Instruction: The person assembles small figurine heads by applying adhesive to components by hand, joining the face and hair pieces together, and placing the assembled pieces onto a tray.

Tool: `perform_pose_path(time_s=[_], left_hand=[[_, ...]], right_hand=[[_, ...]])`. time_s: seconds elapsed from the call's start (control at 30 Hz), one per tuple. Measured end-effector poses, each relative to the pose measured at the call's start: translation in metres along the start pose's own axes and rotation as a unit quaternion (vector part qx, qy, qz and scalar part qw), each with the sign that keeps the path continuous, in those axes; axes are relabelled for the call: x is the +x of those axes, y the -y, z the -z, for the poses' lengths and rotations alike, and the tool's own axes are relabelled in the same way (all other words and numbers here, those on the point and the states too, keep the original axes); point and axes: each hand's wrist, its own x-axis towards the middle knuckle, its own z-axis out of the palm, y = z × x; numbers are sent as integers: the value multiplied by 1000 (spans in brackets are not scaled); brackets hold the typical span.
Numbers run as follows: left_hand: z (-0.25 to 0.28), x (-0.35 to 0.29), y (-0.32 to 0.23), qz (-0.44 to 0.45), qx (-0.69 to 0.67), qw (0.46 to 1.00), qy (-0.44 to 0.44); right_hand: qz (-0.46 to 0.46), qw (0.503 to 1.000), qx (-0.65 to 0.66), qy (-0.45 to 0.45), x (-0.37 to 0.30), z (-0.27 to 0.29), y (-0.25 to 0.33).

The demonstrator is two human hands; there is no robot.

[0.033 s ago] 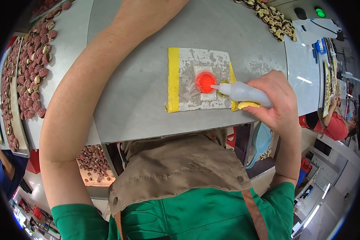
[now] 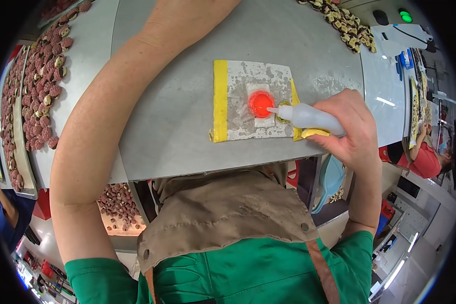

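Note:
My right hand is wrapped round a translucent white squeeze bottle, which lies on its side in the grip. Its thin nozzle points left, with the tip at the edge of a small round red dish. A small yellow piece sits by my thumb under the bottle. Beside the nozzle is a small olive-green ring-like thing, partly hidden by the bottle. The dish rests on a stained white sheet with yellow edge strips. My left hand reaches far over the table; its fingers are out of the picture.
Many pink-and-cream pieces cover the table's left side. Dark-and-cream pieces lie at the far right. Below the grey table are a light-blue scoop-like thing and a tray of pink pieces. A person in red works at the right.

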Motion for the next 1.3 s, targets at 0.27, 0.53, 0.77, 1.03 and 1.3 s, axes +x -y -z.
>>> perform_pose_path(time_s=[0.27,0.53,0.77,1.03,1.3], left_hand=[[2,-2,-3,18,10,1000,16],[2,-2,-1,23,9,1000,15],[1,12,-10,35,4,999,25],[-9,15,-5,22,29,999,15],[-15,18,-2,-7,119,993,15]], right_hand=[[8,1000,-14,-4,-2,0,2],[2,1000,-2,-7,-3,-4,-1],[-108,987,114,-42,-26,4,-15],[-254,849,371,-278,-62,30,-55],[-416,830,146,-342,-94,77,-150]])
